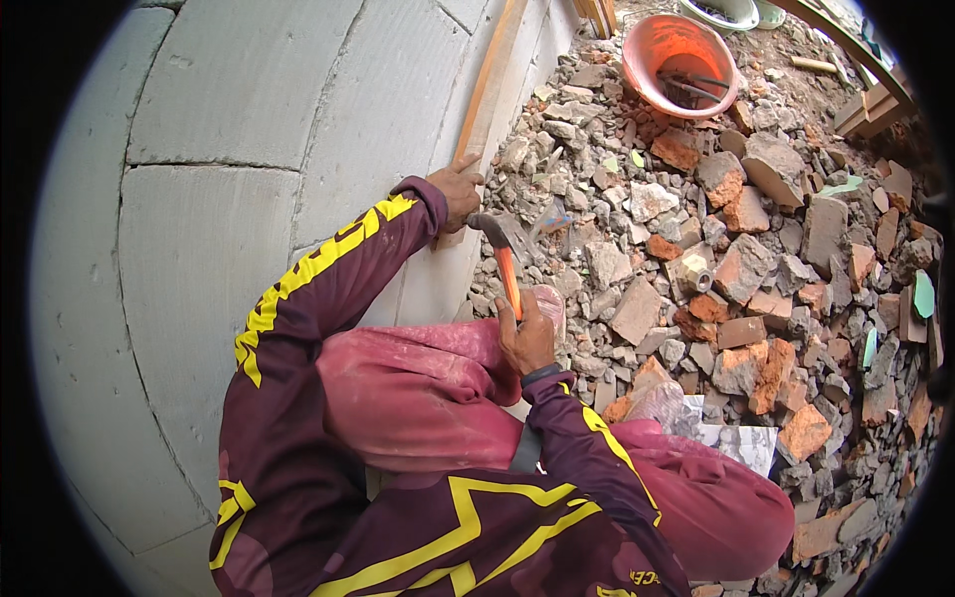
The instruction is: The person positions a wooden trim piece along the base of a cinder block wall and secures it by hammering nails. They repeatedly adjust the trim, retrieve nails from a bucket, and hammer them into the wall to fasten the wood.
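Observation:
My right hand (527, 333) is closed round the orange handle of a claw hammer (506, 274). The hammer's dark head is up beside my left hand (457, 195), close to the wall. That hand grips a long wooden plank (490, 85) that runs along the grey block wall (214, 209). Its fingers curl over the plank's edge, and whether they also pinch a nail is hidden. The plank's lower end shows just below my wrist.
Broken bricks and grey rubble (741, 269) cover the ground to the right. An orange bucket (637, 70) with tools inside stands at the far side, near a pale basin (748, 14). Patterned tile pieces (741, 445) lie by my bent legs.

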`<move>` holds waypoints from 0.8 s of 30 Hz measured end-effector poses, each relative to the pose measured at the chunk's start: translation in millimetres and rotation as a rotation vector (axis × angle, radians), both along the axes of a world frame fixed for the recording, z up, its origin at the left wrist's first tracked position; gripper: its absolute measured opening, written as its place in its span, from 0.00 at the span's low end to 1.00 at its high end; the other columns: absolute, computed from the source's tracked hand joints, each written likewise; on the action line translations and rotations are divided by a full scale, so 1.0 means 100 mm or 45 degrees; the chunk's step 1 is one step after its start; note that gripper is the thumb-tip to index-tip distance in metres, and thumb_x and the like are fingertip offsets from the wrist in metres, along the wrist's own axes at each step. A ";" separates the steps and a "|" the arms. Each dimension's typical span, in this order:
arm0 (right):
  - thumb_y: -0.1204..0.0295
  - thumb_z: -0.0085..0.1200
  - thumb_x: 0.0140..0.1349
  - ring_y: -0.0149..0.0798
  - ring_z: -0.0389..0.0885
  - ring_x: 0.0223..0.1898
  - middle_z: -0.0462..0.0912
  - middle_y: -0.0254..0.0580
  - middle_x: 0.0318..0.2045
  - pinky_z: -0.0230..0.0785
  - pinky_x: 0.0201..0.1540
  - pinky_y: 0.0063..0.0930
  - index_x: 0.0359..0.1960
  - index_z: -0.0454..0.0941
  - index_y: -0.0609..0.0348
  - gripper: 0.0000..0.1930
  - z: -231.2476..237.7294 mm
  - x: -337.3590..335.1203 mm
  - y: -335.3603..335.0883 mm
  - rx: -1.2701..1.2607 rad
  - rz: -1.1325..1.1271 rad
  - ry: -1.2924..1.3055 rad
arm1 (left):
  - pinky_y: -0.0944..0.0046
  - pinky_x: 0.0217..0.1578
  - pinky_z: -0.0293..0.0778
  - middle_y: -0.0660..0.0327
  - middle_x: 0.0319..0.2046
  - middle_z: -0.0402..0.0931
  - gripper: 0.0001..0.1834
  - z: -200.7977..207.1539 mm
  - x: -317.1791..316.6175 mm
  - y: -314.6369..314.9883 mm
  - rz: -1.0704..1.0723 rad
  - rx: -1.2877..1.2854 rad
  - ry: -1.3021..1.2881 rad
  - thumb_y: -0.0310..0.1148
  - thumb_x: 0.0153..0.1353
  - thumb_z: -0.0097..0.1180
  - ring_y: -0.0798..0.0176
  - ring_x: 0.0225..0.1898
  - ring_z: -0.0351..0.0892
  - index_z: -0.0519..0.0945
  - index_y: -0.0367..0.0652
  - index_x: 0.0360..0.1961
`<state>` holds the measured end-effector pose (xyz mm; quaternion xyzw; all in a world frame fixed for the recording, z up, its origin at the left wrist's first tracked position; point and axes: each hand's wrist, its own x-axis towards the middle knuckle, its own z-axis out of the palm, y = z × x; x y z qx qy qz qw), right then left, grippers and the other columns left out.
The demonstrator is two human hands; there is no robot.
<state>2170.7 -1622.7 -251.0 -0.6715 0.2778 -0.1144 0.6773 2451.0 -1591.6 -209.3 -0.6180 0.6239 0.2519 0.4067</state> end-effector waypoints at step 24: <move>0.60 0.53 0.65 0.67 0.76 0.23 0.74 0.63 0.17 0.63 0.24 0.54 0.35 0.70 0.61 0.15 -0.05 0.02 0.01 -0.029 0.039 0.129 | 0.47 0.74 0.34 0.70 0.39 0.82 0.14 -0.07 0.04 0.06 0.034 -0.108 0.025 0.39 0.42 0.62 0.64 0.61 0.66 0.85 0.53 0.34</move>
